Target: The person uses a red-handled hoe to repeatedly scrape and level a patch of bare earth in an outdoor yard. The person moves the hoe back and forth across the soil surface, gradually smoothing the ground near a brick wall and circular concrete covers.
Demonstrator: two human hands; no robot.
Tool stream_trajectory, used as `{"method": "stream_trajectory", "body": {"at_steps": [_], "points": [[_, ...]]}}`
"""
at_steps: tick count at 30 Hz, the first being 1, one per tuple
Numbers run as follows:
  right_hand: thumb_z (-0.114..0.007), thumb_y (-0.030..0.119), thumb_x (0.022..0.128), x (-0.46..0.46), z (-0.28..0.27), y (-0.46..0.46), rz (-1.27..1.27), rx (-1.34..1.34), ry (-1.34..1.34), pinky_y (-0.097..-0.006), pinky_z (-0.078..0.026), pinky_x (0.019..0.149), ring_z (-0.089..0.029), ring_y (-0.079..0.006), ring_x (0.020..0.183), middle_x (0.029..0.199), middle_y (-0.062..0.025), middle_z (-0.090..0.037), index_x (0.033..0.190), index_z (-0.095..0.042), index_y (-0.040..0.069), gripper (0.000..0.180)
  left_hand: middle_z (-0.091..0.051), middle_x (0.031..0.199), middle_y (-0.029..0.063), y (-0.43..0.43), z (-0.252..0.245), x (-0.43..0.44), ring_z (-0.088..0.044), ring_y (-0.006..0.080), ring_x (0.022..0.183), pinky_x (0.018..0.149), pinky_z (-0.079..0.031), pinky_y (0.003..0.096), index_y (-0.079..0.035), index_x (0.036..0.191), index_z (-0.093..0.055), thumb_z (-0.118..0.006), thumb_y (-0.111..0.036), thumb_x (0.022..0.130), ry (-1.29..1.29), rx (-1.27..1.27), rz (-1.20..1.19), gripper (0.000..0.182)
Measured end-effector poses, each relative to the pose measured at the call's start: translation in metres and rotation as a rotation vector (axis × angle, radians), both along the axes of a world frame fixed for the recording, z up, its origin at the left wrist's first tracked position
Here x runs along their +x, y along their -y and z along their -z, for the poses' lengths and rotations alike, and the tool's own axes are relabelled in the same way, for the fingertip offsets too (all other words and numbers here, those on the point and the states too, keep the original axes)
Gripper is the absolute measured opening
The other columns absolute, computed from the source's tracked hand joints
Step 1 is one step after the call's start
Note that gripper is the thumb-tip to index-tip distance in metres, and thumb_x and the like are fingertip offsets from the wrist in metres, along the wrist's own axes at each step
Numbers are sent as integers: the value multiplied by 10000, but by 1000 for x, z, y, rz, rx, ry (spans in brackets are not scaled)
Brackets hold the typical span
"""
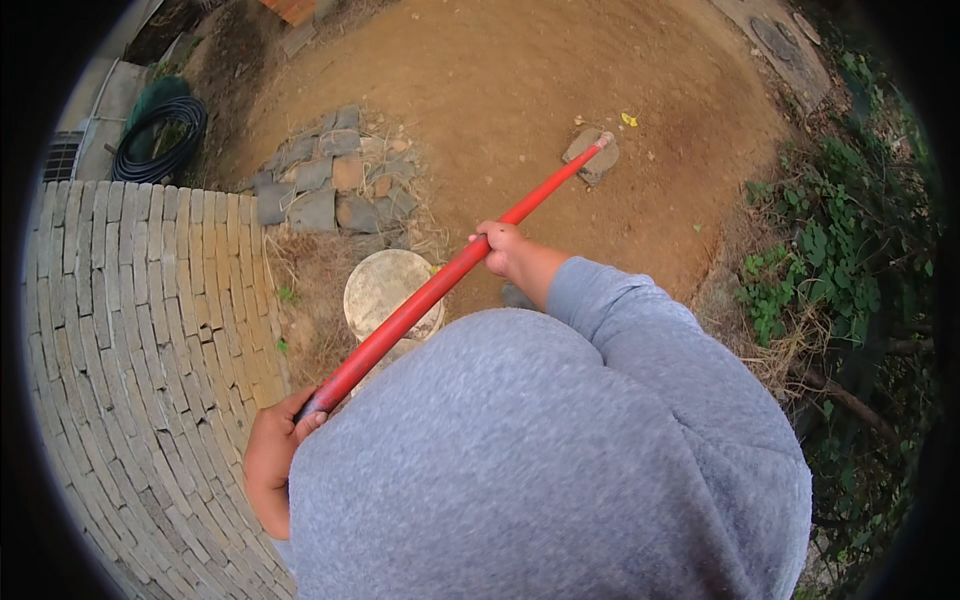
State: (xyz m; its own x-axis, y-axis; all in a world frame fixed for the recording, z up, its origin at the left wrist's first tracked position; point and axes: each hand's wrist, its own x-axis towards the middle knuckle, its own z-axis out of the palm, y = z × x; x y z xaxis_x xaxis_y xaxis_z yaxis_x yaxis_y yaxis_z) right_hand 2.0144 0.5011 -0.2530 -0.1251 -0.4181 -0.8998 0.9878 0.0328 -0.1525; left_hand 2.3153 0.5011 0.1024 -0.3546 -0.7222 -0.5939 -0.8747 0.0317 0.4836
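My left hand (276,450) is closed around the near, dark end of a long red pole (405,315) at my left side. Farther up its shaft, near the middle of the view, my right hand (499,241) grips the same pole. The pole slants away to the upper right. Its far, pale tip lies over a flat grey stone or metal plate (591,156) on the brown soil; whether the two are joined cannot be told. A yellow leaf (628,119) lies just beyond. Beneath the pole, between my hands, is a round pale slab or lid (391,292).
A brick wall (150,337) runs along the left. Beyond it are a coiled black hose (161,139) and a patch of grey and reddish tiles (337,176). Green bushes (832,255) with dry stalks line the right. A concrete slab (784,52) lies at the upper right.
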Motion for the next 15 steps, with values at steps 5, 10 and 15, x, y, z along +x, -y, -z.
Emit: {"method": "stream_trajectory", "body": {"at_steps": [5, 10, 15], "points": [[-534, -17, 872, 49, 0, -17, -119, -34, 164, -503, -548, 766, -576, -279, 783, 951, -155, -514, 1137, -405, 18, 297, -693, 879, 92, -1, -35, 25, -609, 131, 826, 751, -493, 285, 60, 1111, -643, -664, -27, 842, 126, -64, 120, 284], [-529, -4, 877, 62, -6, -25, -218, -119, 227, -527, -537, 786, -576, -284, 793, 921, -155, -524, 1099, -404, 23, 256, -686, 823, 63, -14, -38, 48, -585, 105, 755, 683, -494, 275, 50, 1093, -648, -692, -16, 812, 86, 1, -154, 292], [-517, 1, 881, 51, -19, -32, -72, -138, 127, -495, -536, 751, -562, -289, 777, 907, -162, -503, 1109, -398, -10, 257, -692, 843, 57, -9, -21, 55, -601, 105, 792, 733, -499, 267, 52, 1099, -650, -669, -13, 830, 0, 15, -143, 277]]}}
